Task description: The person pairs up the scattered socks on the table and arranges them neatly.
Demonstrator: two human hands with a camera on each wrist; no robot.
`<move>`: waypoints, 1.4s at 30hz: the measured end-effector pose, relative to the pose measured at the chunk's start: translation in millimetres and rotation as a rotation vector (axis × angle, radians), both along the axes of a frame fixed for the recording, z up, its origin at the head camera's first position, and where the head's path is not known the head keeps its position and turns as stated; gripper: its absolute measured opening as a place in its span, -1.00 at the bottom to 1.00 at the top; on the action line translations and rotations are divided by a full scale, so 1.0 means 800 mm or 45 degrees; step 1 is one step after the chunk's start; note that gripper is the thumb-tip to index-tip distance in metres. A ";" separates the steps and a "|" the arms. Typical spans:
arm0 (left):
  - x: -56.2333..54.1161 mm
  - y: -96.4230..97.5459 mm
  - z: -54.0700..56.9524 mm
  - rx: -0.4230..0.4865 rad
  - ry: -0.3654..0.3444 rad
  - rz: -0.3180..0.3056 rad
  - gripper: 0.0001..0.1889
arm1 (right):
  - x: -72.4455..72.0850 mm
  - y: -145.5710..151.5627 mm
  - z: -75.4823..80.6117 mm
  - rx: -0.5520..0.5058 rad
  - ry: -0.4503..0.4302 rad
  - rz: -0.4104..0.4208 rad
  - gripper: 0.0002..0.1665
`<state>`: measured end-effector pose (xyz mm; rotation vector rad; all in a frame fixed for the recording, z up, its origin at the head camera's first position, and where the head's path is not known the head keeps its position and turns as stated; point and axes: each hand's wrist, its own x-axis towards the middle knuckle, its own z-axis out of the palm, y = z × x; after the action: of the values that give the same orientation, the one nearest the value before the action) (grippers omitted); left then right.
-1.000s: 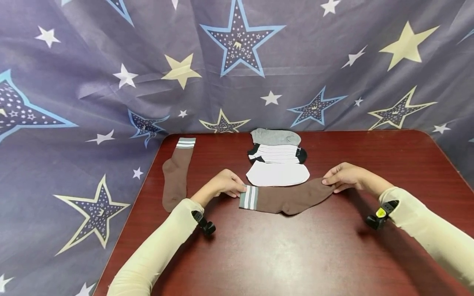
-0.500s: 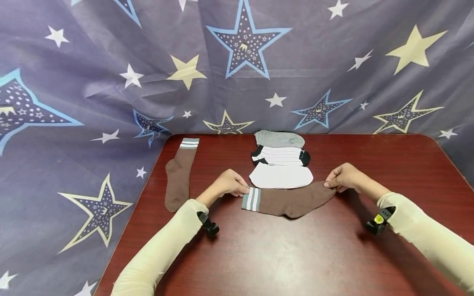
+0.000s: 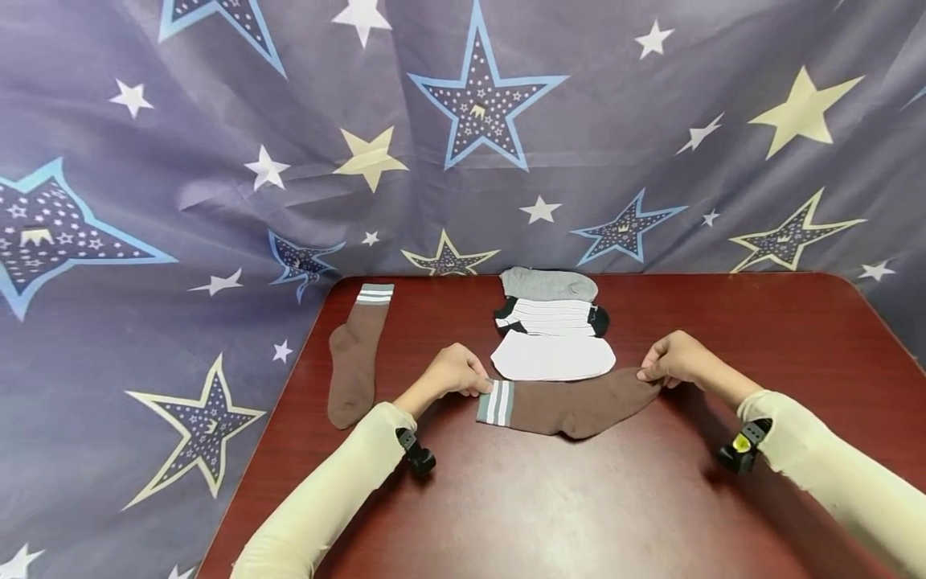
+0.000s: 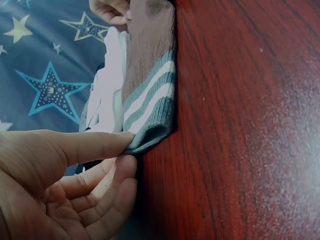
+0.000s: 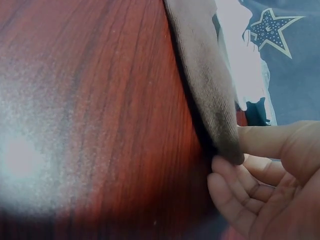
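A brown sock [image 3: 550, 404] with a grey-green cuff and white stripes lies crosswise, just in front of a white sock [image 3: 553, 358]. My left hand [image 3: 456, 371] pinches the cuff's upper corner between thumb and fingers; in the left wrist view the cuff [image 4: 150, 112] gapes slightly at its opening. At the other end, my right hand [image 3: 674, 359] pinches the toe [image 5: 227, 145]. The sock's heel bulges toward the near side. Another brown sock [image 3: 354, 362] of the same pattern lies lengthwise at the left, cuff away from me.
Behind the white sock lie a white-and-black striped sock [image 3: 553, 317] and a grey sock [image 3: 548, 285], in a column. The reddish-brown table [image 3: 564, 507] ends at a star-patterned cloth [image 3: 448, 201] hanging behind it. Each wrist carries a black strapped camera.
Both hands keep their pinch on the brown sock, which stays along the white sock's near edge. The whole scene shifts slightly down and right in the head view.
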<state>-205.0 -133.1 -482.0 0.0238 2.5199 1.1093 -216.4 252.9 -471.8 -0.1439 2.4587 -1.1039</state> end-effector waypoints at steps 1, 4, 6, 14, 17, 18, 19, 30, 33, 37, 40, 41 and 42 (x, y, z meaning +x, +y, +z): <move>0.000 0.001 -0.001 -0.002 -0.004 -0.001 -0.87 | 0.001 0.001 -0.001 0.007 -0.006 0.002 -0.80; 0.001 0.003 -0.002 -0.005 -0.018 0.004 -0.87 | 0.002 0.002 -0.002 0.009 -0.032 -0.006 -0.80; 0.001 0.003 -0.002 -0.016 -0.020 0.009 -0.87 | 0.001 0.002 -0.003 0.005 -0.041 0.001 -0.80; 0.000 0.002 0.003 -0.059 -0.035 -0.004 -0.86 | -0.003 0.001 -0.005 0.000 -0.047 0.026 -0.80; 0.001 0.002 0.004 -0.069 -0.029 -0.005 -0.86 | -0.003 0.001 -0.006 -0.003 -0.048 0.020 -0.80; 0.001 0.002 0.004 -0.068 -0.029 -0.003 -0.85 | -0.003 0.001 -0.006 -0.005 -0.046 0.020 -0.80; 0.001 0.001 0.004 -0.068 -0.029 0.001 -0.85 | -0.003 0.000 -0.007 -0.008 -0.046 0.018 -0.80; 0.002 -0.002 0.006 -0.063 0.002 -0.018 -0.83 | -0.002 0.002 -0.002 -0.020 -0.057 0.019 -0.79; 0.001 -0.004 0.007 -0.047 -0.012 -0.026 -0.85 | -0.003 0.003 0.001 -0.031 -0.078 0.029 -0.79; 0.002 -0.007 0.007 -0.016 -0.038 -0.033 -0.86 | -0.004 0.004 0.004 -0.057 -0.121 0.058 -0.78; 0.004 -0.009 0.007 0.000 -0.050 -0.037 -0.87 | -0.003 0.005 0.005 -0.074 -0.144 0.074 -0.77; 0.004 -0.009 0.007 0.006 -0.050 -0.037 -0.88 | -0.003 0.006 0.005 -0.078 -0.148 0.075 -0.76; 0.005 -0.009 0.006 0.015 -0.050 -0.036 -0.88 | -0.002 0.006 0.005 -0.082 -0.154 0.075 -0.75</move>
<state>-200.9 -140.1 -477.3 0.0401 2.4713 1.1029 -218.1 257.7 -468.1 -0.1636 2.2993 -1.1326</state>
